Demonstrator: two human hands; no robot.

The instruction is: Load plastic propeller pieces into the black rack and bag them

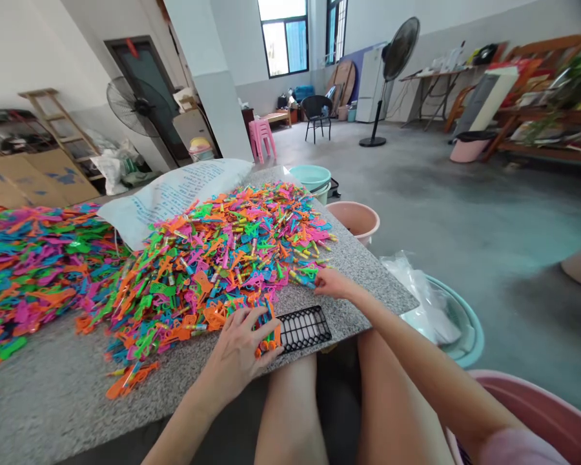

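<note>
A black lattice tray point(304, 328) lies near the front edge of the stone-topped table. My left hand point(242, 342) is curled over its left end, thumb on the near side and fingers on the far side. Between them is a row of small orange and blue plastic toys point(271, 336), partly hidden by the hand. My right hand point(333, 284) is at the right edge of a large pile of bright plastic toys point(232, 248). Its fingertips are pinched at the end of a blue toy point(304, 279).
A white printed sack point(184, 190) lies behind the pile, with more toys point(33, 265) to the left. Along the table's right side stand a pink basin point(356, 219) and a teal basin point(310, 174). Clear plastic bags point(423, 300) rest in a low tub on the floor.
</note>
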